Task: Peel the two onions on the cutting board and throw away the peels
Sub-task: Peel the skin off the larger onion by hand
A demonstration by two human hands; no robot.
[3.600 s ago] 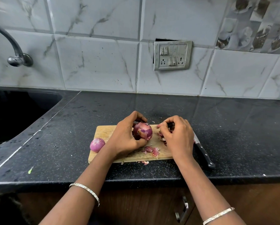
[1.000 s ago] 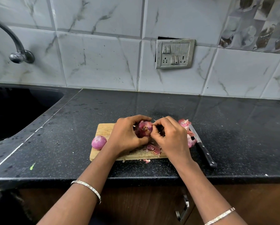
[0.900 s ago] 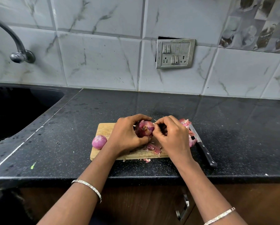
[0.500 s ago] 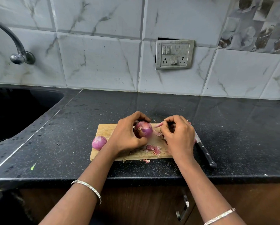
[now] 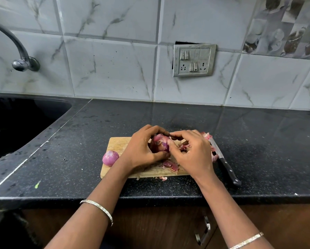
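A wooden cutting board (image 5: pixel 117 143) lies on the black counter. My left hand (image 5: pixel 141 150) is shut around a purple onion (image 5: pixel 159 144) held just above the board. My right hand (image 5: pixel 192 153) pinches the onion's skin at its top with thumb and fingers. A second, smaller onion (image 5: pixel 110 158), smooth and pink, rests at the board's left edge. Loose peels (image 5: pixel 170 165) lie on the board under my hands, more peels (image 5: pixel 207 136) sit at its far right corner, and one scrap (image 5: pixel 163 178) lies on the counter in front.
A black-handled knife (image 5: pixel 226 168) lies on the counter right of the board, blade pointing away. A dark sink (image 5: pixel 16 123) with a tap (image 5: pixel 23 62) is at the left. A switch panel (image 5: pixel 193 60) is on the tiled wall. The counter's front edge runs below my wrists.
My right hand had pulled a strip of peel away to the right half a second ago; now it is back against the onion, pinching at its top. The left hand has turned the onion slightly.
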